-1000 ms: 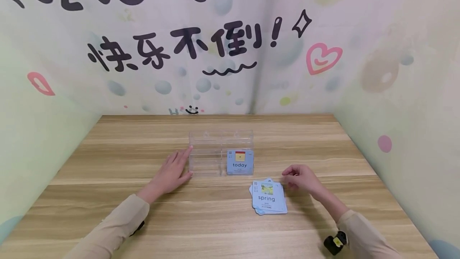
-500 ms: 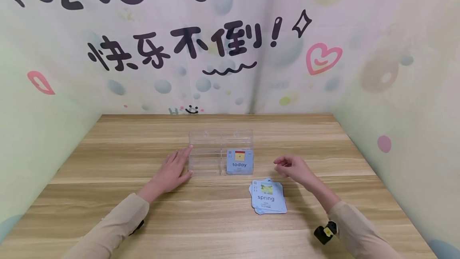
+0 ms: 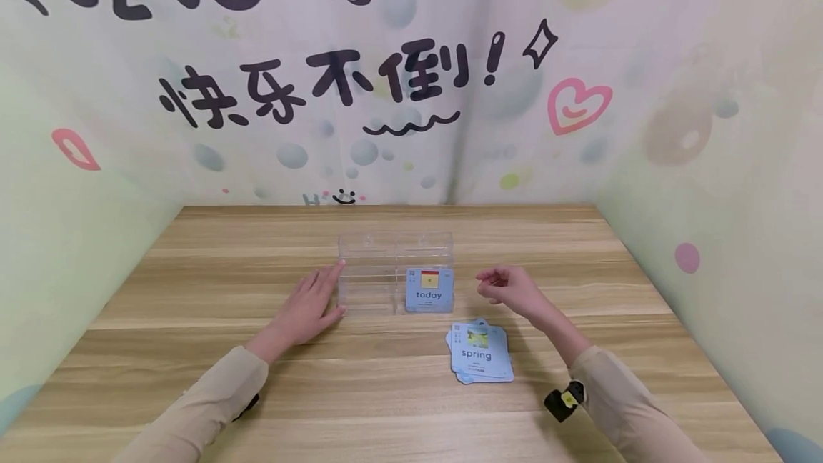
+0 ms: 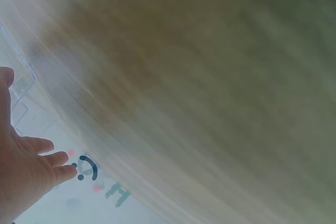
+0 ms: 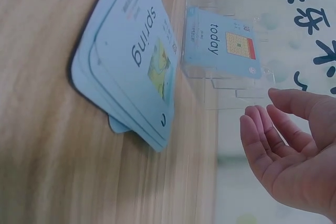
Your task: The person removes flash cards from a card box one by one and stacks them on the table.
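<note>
A clear plastic card holder (image 3: 368,291) stands mid-table, with a blue "today" card (image 3: 429,290) in its lower right pocket. My left hand (image 3: 307,306) rests against the holder's left edge with fingers extended; in the left wrist view, that hand (image 4: 26,169) shows spread fingers beside a clear corner of it. Just right of the holder hovers my right hand (image 3: 517,293), its fingers loosely bent and holding nothing. The right wrist view confirms the bare palm of this hand (image 5: 294,153). Nearer the person lies a loose stack of blue cards (image 3: 481,352), with "spring" on top.
The wooden table (image 3: 360,413) runs back to a printed cloth wall (image 3: 289,163) with large black lettering. Pale green walls close in both sides. A small black wrist camera (image 3: 564,401) sits at the right sleeve.
My right hand has moved left and farther back, from beside the card stack to near the holder's right side. The left hand, the cards and the holder have stayed in place.
</note>
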A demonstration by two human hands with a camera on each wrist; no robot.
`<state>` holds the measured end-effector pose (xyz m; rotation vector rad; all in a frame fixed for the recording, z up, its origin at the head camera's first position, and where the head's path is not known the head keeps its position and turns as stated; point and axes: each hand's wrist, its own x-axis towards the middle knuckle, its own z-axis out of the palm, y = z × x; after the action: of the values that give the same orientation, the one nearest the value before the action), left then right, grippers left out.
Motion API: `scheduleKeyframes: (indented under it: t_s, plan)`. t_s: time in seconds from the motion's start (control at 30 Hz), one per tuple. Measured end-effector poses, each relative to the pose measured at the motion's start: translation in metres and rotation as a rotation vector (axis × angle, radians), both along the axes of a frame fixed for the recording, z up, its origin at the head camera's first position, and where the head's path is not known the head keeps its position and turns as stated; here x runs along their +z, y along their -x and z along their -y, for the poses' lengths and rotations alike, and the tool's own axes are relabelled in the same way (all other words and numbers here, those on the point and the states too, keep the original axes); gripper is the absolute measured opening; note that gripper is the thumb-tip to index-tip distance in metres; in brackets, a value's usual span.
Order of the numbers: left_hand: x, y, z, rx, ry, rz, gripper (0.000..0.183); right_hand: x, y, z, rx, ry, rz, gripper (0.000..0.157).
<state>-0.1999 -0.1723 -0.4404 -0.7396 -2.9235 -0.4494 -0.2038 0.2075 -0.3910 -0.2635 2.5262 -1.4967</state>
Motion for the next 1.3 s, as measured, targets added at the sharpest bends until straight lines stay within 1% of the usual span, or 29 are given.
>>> scheduleKeyframes:
  t_s: [0.23,0.33,0.43,0.57,0.7,0.9,1.1,1.3]
  plan:
    - [0.000,-0.001,0.000,-0.008,-0.013,-0.034,0.079,-0.003,0.006,0.008,0.004,0.023,-0.007,0.033]
    - [0.000,-0.001,0.000,-0.008,-0.012,-0.037,0.079,-0.004,0.009,0.012,-0.007,0.041,-0.008,0.034]
    - [-0.001,-0.001,0.000,-0.012,-0.013,-0.050,0.079,-0.006,0.012,0.016,-0.005,0.046,-0.029,0.034]
    - [-0.002,-0.001,0.000,-0.014,-0.020,-0.052,0.079,-0.010,0.016,0.020,-0.003,0.043,-0.049,0.035]
    - [-0.001,-0.001,-0.001,-0.010,-0.018,-0.037,0.079,-0.013,0.019,0.022,-0.009,0.052,-0.059,0.036]
    - [0.000,-0.001,-0.001,-0.004,-0.019,-0.020,0.079,-0.018,0.021,0.025,-0.007,0.110,-0.072,0.035]
    - [0.000,-0.001,0.000,-0.006,-0.015,-0.031,0.079,-0.022,0.023,0.030,-0.005,0.178,-0.095,0.033]
    - [-0.001,0.000,0.000,-0.006,-0.010,-0.029,0.078,-0.023,0.024,0.035,-0.008,0.177,-0.112,0.031]
